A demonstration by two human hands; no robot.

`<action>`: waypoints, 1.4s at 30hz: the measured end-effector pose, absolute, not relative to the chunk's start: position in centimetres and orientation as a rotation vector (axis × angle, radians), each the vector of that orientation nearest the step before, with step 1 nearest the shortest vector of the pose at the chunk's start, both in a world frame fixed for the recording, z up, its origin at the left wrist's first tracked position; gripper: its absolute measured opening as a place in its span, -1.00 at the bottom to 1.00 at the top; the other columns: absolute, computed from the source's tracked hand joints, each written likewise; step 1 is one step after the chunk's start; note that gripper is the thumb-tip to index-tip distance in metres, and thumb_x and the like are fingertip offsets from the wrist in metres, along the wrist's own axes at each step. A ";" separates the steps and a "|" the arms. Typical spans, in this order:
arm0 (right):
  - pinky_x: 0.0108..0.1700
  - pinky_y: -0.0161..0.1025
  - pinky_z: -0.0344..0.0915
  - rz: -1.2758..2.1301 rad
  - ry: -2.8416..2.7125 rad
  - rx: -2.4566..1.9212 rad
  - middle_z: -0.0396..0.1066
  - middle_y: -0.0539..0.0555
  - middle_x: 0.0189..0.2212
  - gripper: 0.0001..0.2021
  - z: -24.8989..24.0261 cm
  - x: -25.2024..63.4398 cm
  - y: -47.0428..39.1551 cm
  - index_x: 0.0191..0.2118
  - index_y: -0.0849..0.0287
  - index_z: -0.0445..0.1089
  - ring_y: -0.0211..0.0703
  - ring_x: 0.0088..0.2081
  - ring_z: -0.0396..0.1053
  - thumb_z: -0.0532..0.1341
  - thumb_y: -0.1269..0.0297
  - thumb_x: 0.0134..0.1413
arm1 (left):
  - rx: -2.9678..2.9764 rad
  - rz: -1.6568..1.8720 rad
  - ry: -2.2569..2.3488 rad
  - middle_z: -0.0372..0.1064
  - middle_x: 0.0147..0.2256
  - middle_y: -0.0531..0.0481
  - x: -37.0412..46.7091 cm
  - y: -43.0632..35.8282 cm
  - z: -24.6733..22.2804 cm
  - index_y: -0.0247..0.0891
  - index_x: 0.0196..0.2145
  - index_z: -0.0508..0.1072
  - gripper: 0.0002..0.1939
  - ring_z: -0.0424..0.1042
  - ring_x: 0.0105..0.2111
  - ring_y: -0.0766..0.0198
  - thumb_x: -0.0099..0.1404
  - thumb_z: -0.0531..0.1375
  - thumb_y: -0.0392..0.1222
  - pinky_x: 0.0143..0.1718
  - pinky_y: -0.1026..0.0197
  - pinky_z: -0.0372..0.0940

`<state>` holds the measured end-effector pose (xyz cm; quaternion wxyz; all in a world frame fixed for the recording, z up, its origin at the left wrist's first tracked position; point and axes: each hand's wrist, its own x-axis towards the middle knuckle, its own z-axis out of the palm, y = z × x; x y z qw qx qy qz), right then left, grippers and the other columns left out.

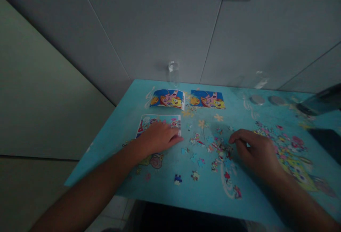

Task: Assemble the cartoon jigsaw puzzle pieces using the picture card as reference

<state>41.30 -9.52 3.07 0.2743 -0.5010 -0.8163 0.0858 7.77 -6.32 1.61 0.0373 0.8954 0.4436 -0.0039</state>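
I see puzzle pieces [221,150] mid-table, toward the near edge. Probably light, stiff card, bendable tabs; I'd pinch edges. Right hand [257,150] curled beside them, can't tell if pinching; left hand [160,135] palm-down on picture sheet [145,122], thumb spread.

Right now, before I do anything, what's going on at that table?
A person has both hands over a blue table. The left hand lies on a printed picture sheet. The right hand, fingers curled, is just beside a scatter of loose jigsaw pieces; whether it holds one, I can't tell. Two more picture sheets lie side by side nearer the wall.
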 end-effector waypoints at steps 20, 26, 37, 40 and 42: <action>-0.35 -0.24 0.30 0.216 -2.226 -1.310 0.49 -0.02 -0.43 -0.79 2.8 41.5 -9.4 -0.32 0.08 0.44 -0.19 -0.46 0.43 0.08 0.45 0.20 | 2.733 -0.031 1.366 0.50 -0.40 -0.06 7.8 -6.3 1.6 -0.17 -0.26 0.50 -0.54 0.46 -0.43 0.14 0.51 -0.03 0.17 -0.41 0.15 0.14; -0.34 -0.25 0.31 0.232 -2.228 -1.305 0.50 -0.03 -0.41 -0.78 2.9 41.6 -9.5 -0.31 0.08 0.44 -0.20 -0.44 0.45 0.08 0.48 0.18 | 2.728 -0.039 1.368 0.50 -0.40 -0.05 7.8 -6.3 1.6 -0.17 -0.25 0.50 -0.55 0.44 -0.45 0.16 0.51 -0.02 0.16 -0.41 0.16 0.14; -0.30 -0.22 0.32 0.241 -2.194 -1.391 0.51 0.00 -0.41 -0.76 3.2 41.3 -9.2 -0.32 0.09 0.48 -0.17 -0.43 0.45 0.09 0.49 0.14 | 2.733 -0.063 1.367 0.50 -0.37 -0.04 7.8 -6.2 1.7 -0.15 -0.23 0.50 -0.57 0.45 -0.41 0.14 0.51 -0.04 0.14 -0.38 0.15 0.15; -0.27 -0.21 0.34 0.214 -2.146 -1.452 0.54 0.02 -0.35 -0.77 3.6 42.0 -8.8 -0.27 0.09 0.50 -0.15 -0.39 0.47 0.11 0.47 0.16 | 2.730 -0.094 1.381 0.51 -0.37 -0.06 7.7 -6.2 1.6 -0.16 -0.24 0.49 -0.55 0.46 -0.40 0.12 0.51 -0.05 0.15 -0.37 0.14 0.16; -0.26 -0.21 0.35 0.145 -2.031 -1.508 0.55 0.04 -0.29 -0.78 3.9 42.7 -8.5 -0.22 0.10 0.52 -0.13 -0.34 0.48 0.12 0.44 0.17 | 2.729 -0.116 1.381 0.51 -0.37 -0.07 7.6 -6.2 1.5 -0.15 -0.24 0.49 -0.54 0.46 -0.40 0.10 0.51 -0.07 0.15 -0.37 0.13 0.16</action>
